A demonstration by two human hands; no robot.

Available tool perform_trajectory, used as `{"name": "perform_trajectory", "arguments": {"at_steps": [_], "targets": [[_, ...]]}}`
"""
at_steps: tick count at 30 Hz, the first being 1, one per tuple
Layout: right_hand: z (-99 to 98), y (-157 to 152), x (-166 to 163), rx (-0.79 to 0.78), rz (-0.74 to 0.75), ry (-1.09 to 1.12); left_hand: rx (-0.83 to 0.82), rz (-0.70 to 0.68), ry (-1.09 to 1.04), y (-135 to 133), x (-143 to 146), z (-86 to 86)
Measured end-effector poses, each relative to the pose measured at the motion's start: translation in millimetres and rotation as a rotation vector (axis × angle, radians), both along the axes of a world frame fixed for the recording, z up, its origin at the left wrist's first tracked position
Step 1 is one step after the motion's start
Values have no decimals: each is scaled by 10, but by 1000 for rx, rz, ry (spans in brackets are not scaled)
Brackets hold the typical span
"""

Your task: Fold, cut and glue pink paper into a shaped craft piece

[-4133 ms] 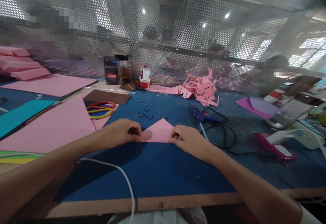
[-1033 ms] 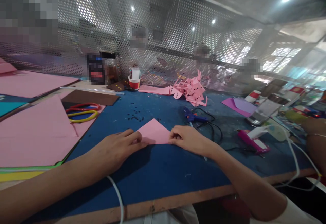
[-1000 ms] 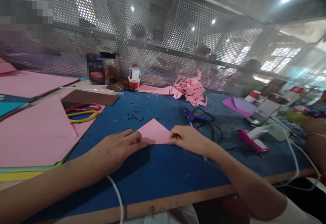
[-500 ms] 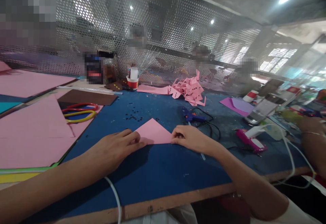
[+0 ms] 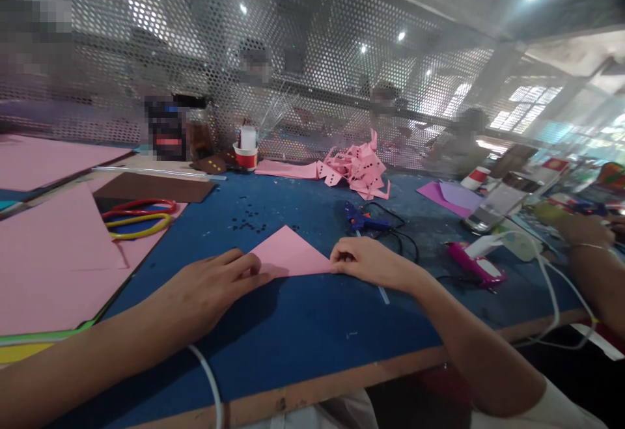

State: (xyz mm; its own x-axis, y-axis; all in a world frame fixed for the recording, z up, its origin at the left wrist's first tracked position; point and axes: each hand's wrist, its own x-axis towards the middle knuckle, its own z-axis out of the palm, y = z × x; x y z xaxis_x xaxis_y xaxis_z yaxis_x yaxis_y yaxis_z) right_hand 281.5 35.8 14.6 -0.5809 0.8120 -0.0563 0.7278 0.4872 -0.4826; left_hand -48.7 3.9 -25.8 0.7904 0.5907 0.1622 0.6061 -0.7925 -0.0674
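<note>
A pink sheet of paper (image 5: 291, 253), folded into a triangle, lies on the blue tabletop in front of me with its point facing away. At its left corner my left hand (image 5: 219, 286) is closed, thumb and fingers on the near folded edge. My right hand (image 5: 371, 263) pinches the opposite corner, its other fingers curled in. The paper's two outer corners are partly hidden by my fingers. Just beyond my right hand rests a blue glue gun (image 5: 364, 219) with a black cord.
Scissors with red and yellow handles (image 5: 141, 224) lie on large pink sheets (image 5: 43, 273) at left. Pink cut pieces (image 5: 359, 167) are heaped by the mesh screen. A magenta tool (image 5: 473, 265) and white cable stand right, near another person's arm (image 5: 593, 266).
The view has shifted slightly, moving the scene a little leftward. My right hand has slid slightly outward along the paper's near edge; my left hand stays at its corner.
</note>
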Motion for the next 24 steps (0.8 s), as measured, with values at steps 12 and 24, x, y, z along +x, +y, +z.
{"name": "perform_trajectory", "arguments": {"at_steps": [12,24], "targets": [[39,65,139,-37,4,-71,9,-3,9,9,-7,-19],[87,58,104,-8,16,-143,13,-1,4,13,-28,-34]]}}
